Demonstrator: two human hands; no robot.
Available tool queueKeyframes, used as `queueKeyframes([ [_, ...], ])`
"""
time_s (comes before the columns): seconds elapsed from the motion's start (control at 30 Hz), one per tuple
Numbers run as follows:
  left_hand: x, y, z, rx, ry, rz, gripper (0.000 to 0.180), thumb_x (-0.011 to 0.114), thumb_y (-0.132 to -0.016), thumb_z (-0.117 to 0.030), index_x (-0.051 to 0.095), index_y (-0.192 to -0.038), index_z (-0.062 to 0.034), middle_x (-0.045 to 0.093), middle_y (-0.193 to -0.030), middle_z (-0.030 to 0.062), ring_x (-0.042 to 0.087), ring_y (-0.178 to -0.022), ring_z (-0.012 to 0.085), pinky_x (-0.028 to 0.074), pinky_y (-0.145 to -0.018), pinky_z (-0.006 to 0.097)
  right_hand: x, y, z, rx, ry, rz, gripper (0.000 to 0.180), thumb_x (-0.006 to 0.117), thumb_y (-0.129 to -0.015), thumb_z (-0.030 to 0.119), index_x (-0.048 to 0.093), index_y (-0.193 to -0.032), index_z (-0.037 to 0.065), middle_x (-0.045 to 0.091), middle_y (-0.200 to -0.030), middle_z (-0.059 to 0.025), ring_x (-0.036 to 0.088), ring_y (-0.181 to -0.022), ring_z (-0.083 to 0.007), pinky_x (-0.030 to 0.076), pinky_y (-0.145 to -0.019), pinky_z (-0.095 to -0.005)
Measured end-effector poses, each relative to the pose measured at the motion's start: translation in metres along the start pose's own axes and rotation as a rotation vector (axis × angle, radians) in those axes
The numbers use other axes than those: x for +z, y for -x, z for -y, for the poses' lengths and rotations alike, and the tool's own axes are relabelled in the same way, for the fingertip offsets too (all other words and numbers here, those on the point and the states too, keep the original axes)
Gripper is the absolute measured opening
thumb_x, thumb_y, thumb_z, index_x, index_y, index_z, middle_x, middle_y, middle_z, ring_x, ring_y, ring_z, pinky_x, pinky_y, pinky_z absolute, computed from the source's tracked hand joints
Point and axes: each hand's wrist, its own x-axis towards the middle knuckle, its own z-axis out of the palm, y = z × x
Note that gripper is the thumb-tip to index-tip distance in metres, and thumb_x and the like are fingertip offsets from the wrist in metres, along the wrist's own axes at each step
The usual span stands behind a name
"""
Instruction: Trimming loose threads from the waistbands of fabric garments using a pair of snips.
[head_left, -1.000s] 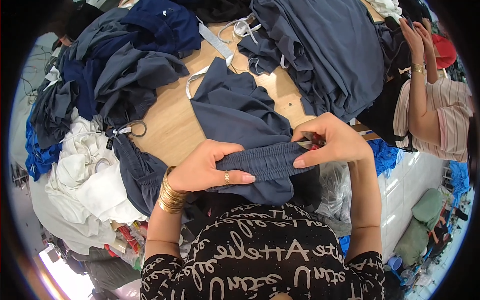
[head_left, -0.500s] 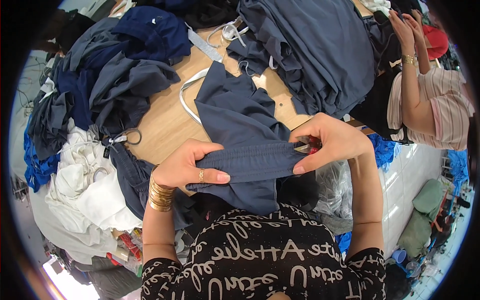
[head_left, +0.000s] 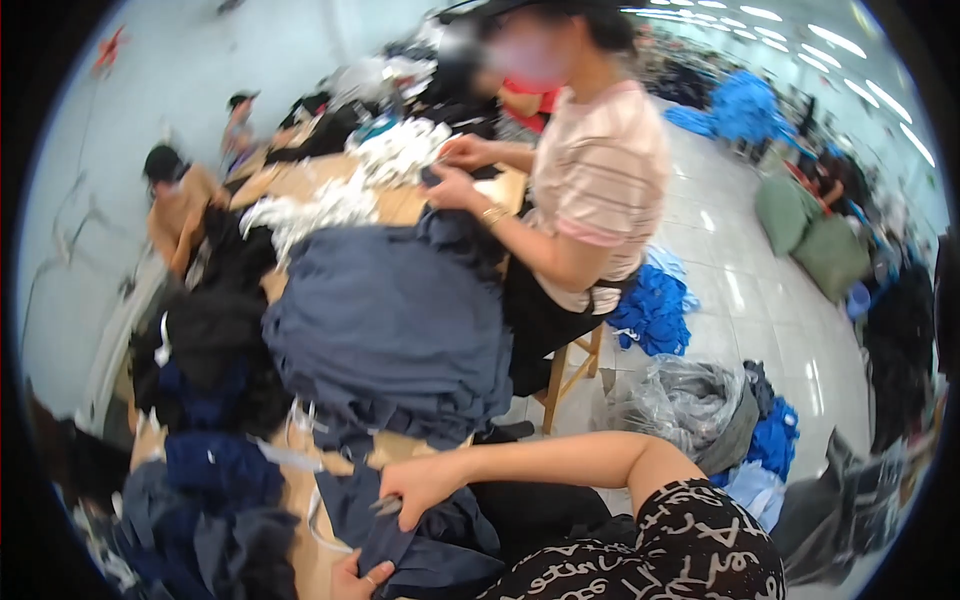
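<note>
A slate-blue garment (head_left: pixel 440 535) lies bunched in front of me at the lower middle, across my lap and the table's edge. My right hand (head_left: pixel 430 485) is closed around a small pair of thread snips (head_left: pixel 384 506), whose metal blades poke out beside the thumb, over the cloth. Low at the frame's edge, my left hand (head_left: pixel 358 578), with a ring on one finger, grips the same garment; part of this hand is cut off by the frame. The garment's elasticated waistband, plain in the earlier frame, is hard to make out here.
A large stack of slate-blue garments (head_left: pixel 390 320) stands on the wooden table (head_left: pixel 300 490). Navy and grey clothes (head_left: pixel 215 490) heap at the left. A co-worker in a striped top (head_left: pixel 600 180) sits at the right, handling dark cloth. Plastic bags (head_left: pixel 675 405) lie on the floor.
The view has swung up and to the right, so the room and co-workers show. My hands now sit low in the picture, closer together; the waistband is no longer stretched flat between them.
</note>
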Motion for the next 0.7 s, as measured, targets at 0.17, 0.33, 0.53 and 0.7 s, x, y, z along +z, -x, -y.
queueKeyframes([
  [0.17, 0.028, -0.016, -0.013, 0.559, -0.517, -0.499, 0.027, 0.065, -0.081, -0.011, 0.058, -0.103, 0.0011, 0.060, -0.096, 0.0137, 0.054, -0.081, 0.0252, 0.044, -0.071, 0.035, 0.010, -0.016, 0.024, -0.022, 0.458, -0.283, 0.021, 0.065, -0.050, 0.011, 0.063, -0.065, -0.002, 0.059, -0.063, -0.0207, 0.059, -0.065, -0.0384, 0.047, -0.057, -0.0428],
  [0.33, 0.065, 0.007, -0.029, 0.470, 0.152, -0.370, 0.025, 0.057, -0.088, -0.016, 0.056, -0.106, 0.0010, 0.059, -0.088, 0.0095, 0.055, -0.075, 0.0187, 0.046, -0.070, 0.028, 0.010, -0.009, 0.026, -0.081, 0.654, -0.419, 0.017, 0.064, -0.055, 0.011, 0.062, -0.064, -0.004, 0.060, -0.065, -0.0213, 0.061, -0.065, -0.0373, 0.049, -0.059, -0.0407],
  [0.53, 0.065, -0.005, -0.028, 0.171, 1.171, 0.365, 0.046, 0.049, -0.089, -0.043, 0.053, -0.115, -0.0049, 0.057, -0.109, 0.0080, 0.056, -0.091, 0.0209, 0.047, -0.078, 0.035, 0.023, -0.003, 0.028, -0.274, 0.817, -0.383, 0.017, 0.060, -0.067, 0.015, 0.056, -0.076, 0.000, 0.057, -0.073, -0.0126, 0.060, -0.064, -0.0293, 0.046, -0.054, -0.0360],
  [0.7, 0.067, -0.013, -0.024, 0.122, 1.229, 0.299, 0.038, 0.048, -0.089, -0.042, 0.057, -0.112, -0.0121, 0.058, -0.112, 0.0049, 0.053, -0.102, 0.0237, 0.040, -0.089, 0.047, 0.032, 0.010, 0.022, -0.412, 0.990, -0.395, 0.018, 0.059, -0.070, 0.017, 0.053, -0.077, 0.002, 0.049, -0.076, -0.0087, 0.057, -0.058, -0.0222, 0.044, -0.050, -0.0311],
])
